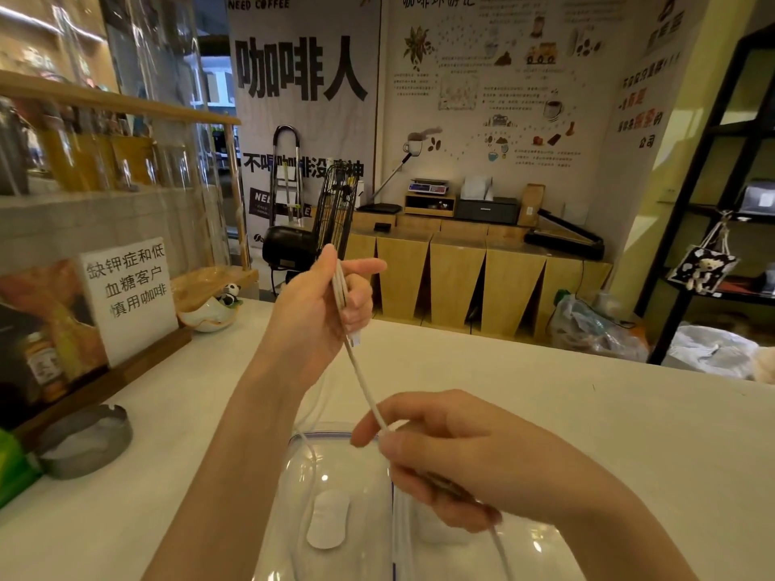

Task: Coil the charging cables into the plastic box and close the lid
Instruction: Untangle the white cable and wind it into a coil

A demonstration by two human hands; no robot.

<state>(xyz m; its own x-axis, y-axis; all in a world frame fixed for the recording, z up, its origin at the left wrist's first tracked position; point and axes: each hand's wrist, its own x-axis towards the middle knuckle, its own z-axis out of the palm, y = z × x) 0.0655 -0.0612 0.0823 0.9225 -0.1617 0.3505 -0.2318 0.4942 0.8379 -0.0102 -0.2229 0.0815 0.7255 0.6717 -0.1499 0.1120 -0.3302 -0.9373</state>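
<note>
A white charging cable [364,381] stretches taut between my two hands above the counter. My left hand [325,304] is raised and shut on several folded strands of it, with a plug end poking out below the fist. My right hand [444,450] pinches the cable lower down, nearer to me. More slack hangs down from both hands. Under my hands a clear plastic box [335,496] with a blue-edged rim sits on the white counter [587,434]; a white oval label shows through it. I cannot tell the lid from the box.
A metal ashtray [84,442] lies at the left. Behind it stands a wooden-based sign [130,295] and a small panda dish [214,308]. A green object [12,467] touches the left edge. The counter's far edge drops to a room with wooden cabinets.
</note>
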